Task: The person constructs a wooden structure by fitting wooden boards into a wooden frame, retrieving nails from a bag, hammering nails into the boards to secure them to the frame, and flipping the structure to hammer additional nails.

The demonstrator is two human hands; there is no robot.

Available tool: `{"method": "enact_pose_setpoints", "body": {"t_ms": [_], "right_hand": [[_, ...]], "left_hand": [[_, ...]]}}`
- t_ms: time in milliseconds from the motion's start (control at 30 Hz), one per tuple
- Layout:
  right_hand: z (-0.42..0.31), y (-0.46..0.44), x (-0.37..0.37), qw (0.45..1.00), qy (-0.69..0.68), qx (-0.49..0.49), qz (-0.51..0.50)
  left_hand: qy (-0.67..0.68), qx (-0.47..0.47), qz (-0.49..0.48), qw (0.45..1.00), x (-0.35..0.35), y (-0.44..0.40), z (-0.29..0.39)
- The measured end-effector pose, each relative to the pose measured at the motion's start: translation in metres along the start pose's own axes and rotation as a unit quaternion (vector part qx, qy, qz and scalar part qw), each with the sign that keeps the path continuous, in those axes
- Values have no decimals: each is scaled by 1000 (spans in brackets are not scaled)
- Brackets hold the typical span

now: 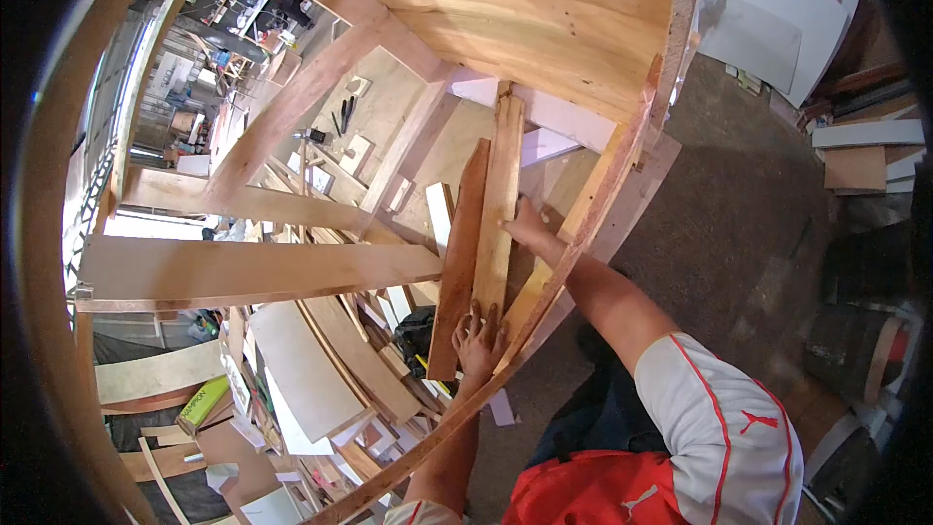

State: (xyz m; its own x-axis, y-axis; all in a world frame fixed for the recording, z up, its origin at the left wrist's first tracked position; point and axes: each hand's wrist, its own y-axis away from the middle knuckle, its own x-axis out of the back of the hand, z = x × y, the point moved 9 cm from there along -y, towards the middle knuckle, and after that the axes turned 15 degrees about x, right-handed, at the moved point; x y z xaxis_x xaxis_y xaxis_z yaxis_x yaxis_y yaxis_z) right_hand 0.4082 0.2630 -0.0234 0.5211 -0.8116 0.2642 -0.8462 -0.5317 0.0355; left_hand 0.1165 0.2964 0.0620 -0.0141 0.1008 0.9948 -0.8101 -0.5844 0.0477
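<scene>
Inside a wooden frame lie two long boards side by side, a lighter one (501, 194) and a darker reddish one (461, 262). My left hand (476, 342) rests on the near end of the light board, fingers spread, close to the dark board's edge. Farther up, my right hand (528, 227) touches the right edge of the light board; its fingers are bent against the edge, partly hidden. The frame's long reddish rail (583, 258) passes over both forearms. A short white-faced block (439, 217) stands left of the dark board.
A wide plank (262, 270) crosses the frame at left. Below it are piled offcuts and a curved pale panel (309, 369). Pliers (347, 114) lie on a board beyond. A large wooden panel (544, 15) rises at the top. White sheets (753, 29) stand at right.
</scene>
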Motion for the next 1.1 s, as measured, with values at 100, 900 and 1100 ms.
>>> {"method": "enact_pose_setpoints", "body": {"t_ms": [100,900,1100], "right_hand": [[9,14,-15,987,-71,-123,-74],[-20,13,-4,988,-137,-58,-32],[-20,38,-9,957,-257,-115,-71]], "left_hand": [[-8,2,-9,1000,-6,0,-4],[286,60,26,956,34,21,-18],[227,106,57,966,29,32,-30]]}}
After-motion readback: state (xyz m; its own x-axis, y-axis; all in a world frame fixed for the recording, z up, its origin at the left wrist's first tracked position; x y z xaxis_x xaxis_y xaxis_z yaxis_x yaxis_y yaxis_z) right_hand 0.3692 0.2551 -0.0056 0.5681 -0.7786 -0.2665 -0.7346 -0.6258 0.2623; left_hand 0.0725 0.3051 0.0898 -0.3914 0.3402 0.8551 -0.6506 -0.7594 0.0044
